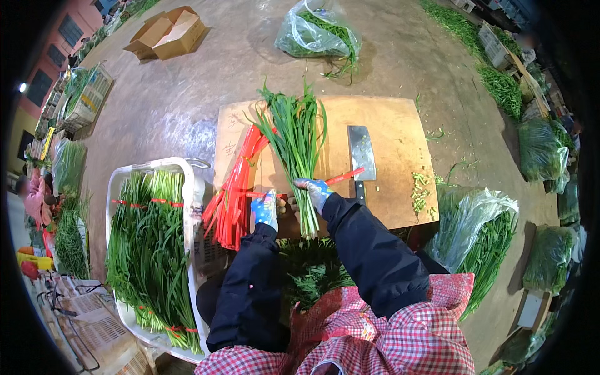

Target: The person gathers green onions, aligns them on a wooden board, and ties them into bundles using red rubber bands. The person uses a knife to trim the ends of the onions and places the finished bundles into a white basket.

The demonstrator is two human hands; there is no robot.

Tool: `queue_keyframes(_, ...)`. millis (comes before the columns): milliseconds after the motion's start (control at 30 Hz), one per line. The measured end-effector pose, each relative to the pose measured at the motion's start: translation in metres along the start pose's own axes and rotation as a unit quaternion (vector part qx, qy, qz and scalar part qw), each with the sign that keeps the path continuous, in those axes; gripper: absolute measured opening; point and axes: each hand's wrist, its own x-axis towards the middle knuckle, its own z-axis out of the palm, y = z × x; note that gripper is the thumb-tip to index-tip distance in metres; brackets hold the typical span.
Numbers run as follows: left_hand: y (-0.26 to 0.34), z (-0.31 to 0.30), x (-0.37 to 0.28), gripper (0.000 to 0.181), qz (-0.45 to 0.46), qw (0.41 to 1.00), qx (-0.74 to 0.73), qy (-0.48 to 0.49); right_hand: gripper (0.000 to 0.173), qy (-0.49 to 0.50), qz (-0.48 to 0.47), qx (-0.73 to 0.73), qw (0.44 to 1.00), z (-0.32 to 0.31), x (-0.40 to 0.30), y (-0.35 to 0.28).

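Observation:
My right hand [315,191], in a patterned glove, is closed around the pale stems of a bunch of leafy green vegetables [295,136], probably garlic chives. The leaves fan out away from me over a wooden board [389,110]. In my left hand [265,209] is a red plastic strip [344,176]. It reappears on the bunch's right, its end over a cleaver [362,150]; its middle is hidden behind the bunch and hand. More red strips [234,197] lie in a bundle beside my left hand. The cleaver rests flat, handle towards me.
Tied bunches [154,253] fill a white plastic crate [190,225] on the left. Cut stem ends [419,192] litter the board's right side. Bagged greens [473,229] stand at right. Beyond the board are a cardboard box [171,35] and another bag of greens [318,33].

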Motion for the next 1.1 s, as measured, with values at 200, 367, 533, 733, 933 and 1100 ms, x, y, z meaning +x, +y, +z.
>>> queue_keyframes(200,0.002,0.003,-0.008,0.015,0.001,1.000,0.023,-0.002,0.031,-0.016,-0.074,-0.018,0.997,0.003,-0.010,0.001)
queue_keyframes(367,-0.009,0.004,-0.016,0.007,0.078,0.997,0.021,0.003,0.024,0.062,-0.274,-0.161,0.946,-0.024,0.009,0.016)
queue_keyframes(533,-0.018,-0.002,-0.007,0.013,0.052,0.998,-0.007,-0.015,0.062,0.139,-0.224,-0.336,0.904,0.002,-0.018,0.010)
queue_keyframes(733,-0.007,0.008,-0.026,0.017,-0.002,1.000,-0.003,-0.023,0.059,0.256,-0.445,-0.449,0.731,-0.034,-0.095,0.005)
queue_keyframes(933,-0.010,0.002,-0.022,0.024,0.019,1.000,0.007,-0.015,0.067,0.395,-0.249,-0.690,0.554,-0.070,-0.125,0.008)
queue_keyframes(1100,-0.015,0.001,-0.018,0.018,0.026,1.000,0.011,-0.013,0.063,0.398,-0.183,-0.631,0.640,-0.086,-0.129,-0.021)
